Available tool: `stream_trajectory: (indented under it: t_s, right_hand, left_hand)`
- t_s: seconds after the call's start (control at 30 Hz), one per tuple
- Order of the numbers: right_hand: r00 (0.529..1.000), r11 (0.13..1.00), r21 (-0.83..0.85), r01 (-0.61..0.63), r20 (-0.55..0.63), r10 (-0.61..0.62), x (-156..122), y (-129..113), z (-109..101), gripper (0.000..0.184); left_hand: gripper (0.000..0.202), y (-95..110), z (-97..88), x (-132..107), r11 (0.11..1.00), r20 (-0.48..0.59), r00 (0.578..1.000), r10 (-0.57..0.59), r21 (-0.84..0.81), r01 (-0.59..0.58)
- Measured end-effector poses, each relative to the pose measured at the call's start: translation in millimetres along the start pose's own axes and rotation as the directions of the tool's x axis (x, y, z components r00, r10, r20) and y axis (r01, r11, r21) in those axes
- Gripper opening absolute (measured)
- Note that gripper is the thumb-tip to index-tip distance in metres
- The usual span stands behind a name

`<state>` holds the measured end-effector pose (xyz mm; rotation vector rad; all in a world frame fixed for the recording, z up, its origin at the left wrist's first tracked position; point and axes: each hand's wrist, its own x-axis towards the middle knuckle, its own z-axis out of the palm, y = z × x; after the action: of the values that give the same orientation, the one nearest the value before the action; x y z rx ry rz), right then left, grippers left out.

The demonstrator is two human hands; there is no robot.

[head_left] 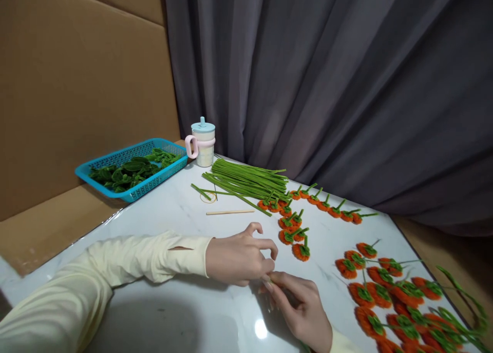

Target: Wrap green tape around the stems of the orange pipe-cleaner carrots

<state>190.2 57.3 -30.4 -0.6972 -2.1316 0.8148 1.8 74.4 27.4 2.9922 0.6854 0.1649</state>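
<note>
My left hand (pixel 241 258) rests on the white table (pixel 162 224), fingers curled in a pinch. My right hand (pixel 300 304) meets it from the lower right, fingers also closed. Both pinch at the same spot, where a small pale item shows between the fingertips; I cannot make out what it is. Orange pipe-cleaner pumpkins with green stems (pixel 295 235) lie just beyond my hands. A bundle of green pipe cleaners (pixel 246 181) lies farther back, with a thin wooden stick (pixel 230 212) in front of it.
A blue basket (pixel 96 165) of green leaves sits at the back left. A cup with a pink handle (pixel 202 142) stands behind it. Many more orange pumpkins (pixel 389 291) cover the right side. A grey curtain and cardboard wall enclose the table.
</note>
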Motion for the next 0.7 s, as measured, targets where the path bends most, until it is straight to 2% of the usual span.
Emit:
stream_trajectory:
  t_s: [0.27, 0.5, 0.6, 0.7]
  right_hand:
    - [0.97, 0.962, -0.123, 0.244, 0.031, -0.243, -2, 0, 5, 0.02]
    - [0.994, 0.992, -0.087, 0.095, 0.067, -0.089, 1, -2, 0, 0.025]
    - [0.997, 0.999, -0.041, -0.009, 0.079, 0.012, 1, 1, 0, 0.029]
    - [0.992, 0.995, 0.015, -0.094, 0.083, 0.093, 0, 3, -1, 0.03]
  left_hand:
    - [0.013, -4, -1.0, -4, 0.981, 0.02, 0.994, 0.11, -0.162, -0.106]
    - [0.008, -7, -1.4, -5, 0.991, -0.03, 0.992, 0.125, -0.051, -0.126]
    - [0.01, -8, 5.5, -4, 0.984, -0.098, 0.981, 0.166, 0.084, -0.158]
    - [0.021, -7, 11.8, -2, 0.951, -0.185, 0.95, 0.253, 0.228, -0.209]
